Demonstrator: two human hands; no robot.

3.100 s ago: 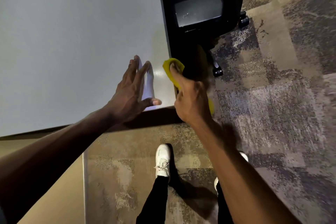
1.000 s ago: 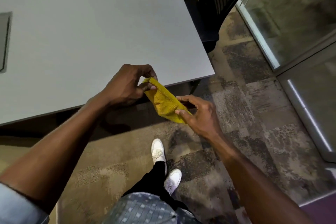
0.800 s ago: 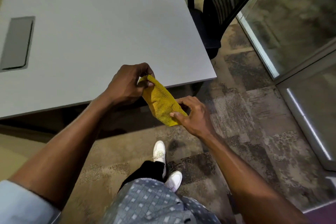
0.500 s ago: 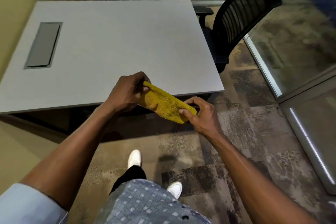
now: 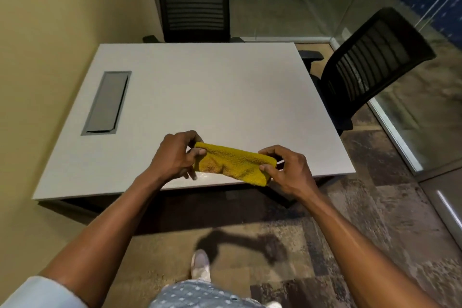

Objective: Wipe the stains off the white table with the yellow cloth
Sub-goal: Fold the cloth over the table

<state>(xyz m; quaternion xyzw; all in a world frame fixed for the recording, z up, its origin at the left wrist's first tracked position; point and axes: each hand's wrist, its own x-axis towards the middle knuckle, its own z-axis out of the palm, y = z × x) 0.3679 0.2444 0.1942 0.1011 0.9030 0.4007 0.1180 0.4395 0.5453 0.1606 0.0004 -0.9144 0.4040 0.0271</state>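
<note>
The yellow cloth (image 5: 232, 165) is stretched into a folded band in the air just above the white table's (image 5: 200, 97) near edge. My left hand (image 5: 175, 155) pinches its left end and my right hand (image 5: 287, 170) pinches its right end. The cloth hangs clear of the tabletop. No stain stands out on the table surface from here.
A grey rectangular hatch (image 5: 106, 102) is set into the table's left side. One black mesh chair (image 5: 195, 0) stands at the far edge, another (image 5: 365, 65) at the right. A yellow wall runs along the left, glass partitions (image 5: 412, 132) on the right.
The view has risen from the table's corner to take in the whole table. The cloth passed from my right hand alone to both hands and has been pulled out level.
</note>
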